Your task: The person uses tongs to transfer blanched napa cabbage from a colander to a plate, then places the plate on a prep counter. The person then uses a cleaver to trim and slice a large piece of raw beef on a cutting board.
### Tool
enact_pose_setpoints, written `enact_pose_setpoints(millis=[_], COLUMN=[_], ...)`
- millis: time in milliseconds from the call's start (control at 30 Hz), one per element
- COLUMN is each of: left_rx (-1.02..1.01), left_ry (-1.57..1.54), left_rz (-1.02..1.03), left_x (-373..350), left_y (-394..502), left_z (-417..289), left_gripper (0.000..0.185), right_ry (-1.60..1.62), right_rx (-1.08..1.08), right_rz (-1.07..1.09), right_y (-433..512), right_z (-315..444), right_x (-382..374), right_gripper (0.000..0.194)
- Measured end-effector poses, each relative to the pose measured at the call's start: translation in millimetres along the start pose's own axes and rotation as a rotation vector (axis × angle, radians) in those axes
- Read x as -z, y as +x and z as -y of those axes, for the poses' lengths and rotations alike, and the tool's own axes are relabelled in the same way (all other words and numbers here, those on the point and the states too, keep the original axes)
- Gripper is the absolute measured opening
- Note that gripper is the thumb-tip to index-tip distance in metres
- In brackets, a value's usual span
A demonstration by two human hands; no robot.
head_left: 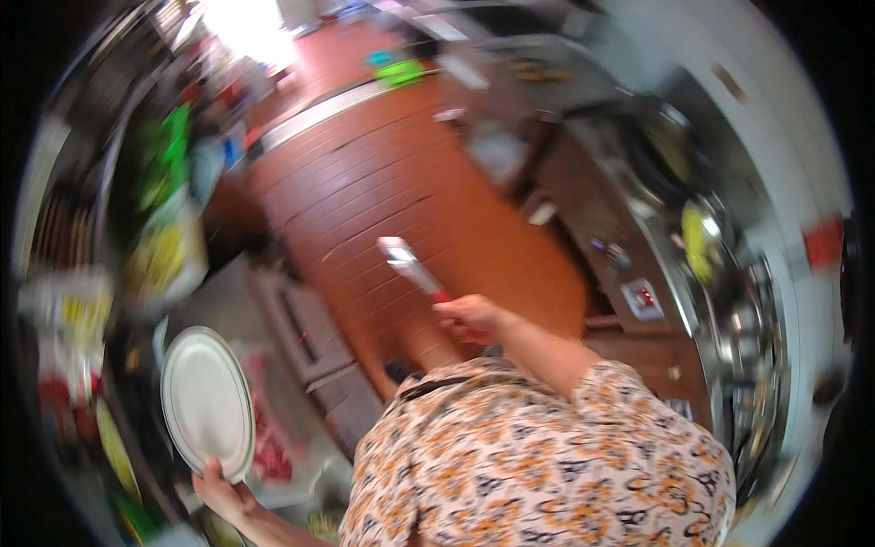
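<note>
At the lower left, my left hand (227,494) grips the near rim of an oval white plate (207,403), its thumb on top. The plate bears nothing but a shadow and is held over a metal counter. Near the middle, my right hand (472,318) is closed around the red handle of a metal utensil, apparently tongs (410,265). Their metal end points up and left, over the floor. Blur hides the exact shape of that end.
Red-brown floor tiles (362,205) run ahead between two counters. Red meat (270,444) lies on the left counter (219,301), near a bag of yellow food (160,256). Cookware and a yellow item (697,239) stand along the right. A bright green object (400,72) lies far ahead.
</note>
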State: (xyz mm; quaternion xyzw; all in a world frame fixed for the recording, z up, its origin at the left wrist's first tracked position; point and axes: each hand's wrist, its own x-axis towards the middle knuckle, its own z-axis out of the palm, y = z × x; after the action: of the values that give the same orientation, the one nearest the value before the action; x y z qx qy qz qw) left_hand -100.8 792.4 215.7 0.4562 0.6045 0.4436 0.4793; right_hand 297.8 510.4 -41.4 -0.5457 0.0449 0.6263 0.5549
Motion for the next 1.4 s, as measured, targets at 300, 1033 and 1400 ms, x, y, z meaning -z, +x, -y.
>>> enact_pose_setpoints(millis=[300, 1033, 1400], left_rx=[0.182, 0.513, 0.716], left_ry=[-0.184, 0.385, 0.441], left_rz=[0.943, 2.164, 2.118], left_x=[-269, -594, -678], left_y=[-139, -487, -547], left_z=[61, 147, 196], left_gripper=[0.012, 0.045, 0.035], right_ry=[0.48, 0.07, -0.292], right_rx=[0.706, 0.577, -0.024], right_rz=[0.024, -1.383, -1.795], right_y=[-122, -357, -406], right_z=[57, -4, -84], right_x=[11, 333, 471], right_gripper=[0.036, 0.058, 0.052])
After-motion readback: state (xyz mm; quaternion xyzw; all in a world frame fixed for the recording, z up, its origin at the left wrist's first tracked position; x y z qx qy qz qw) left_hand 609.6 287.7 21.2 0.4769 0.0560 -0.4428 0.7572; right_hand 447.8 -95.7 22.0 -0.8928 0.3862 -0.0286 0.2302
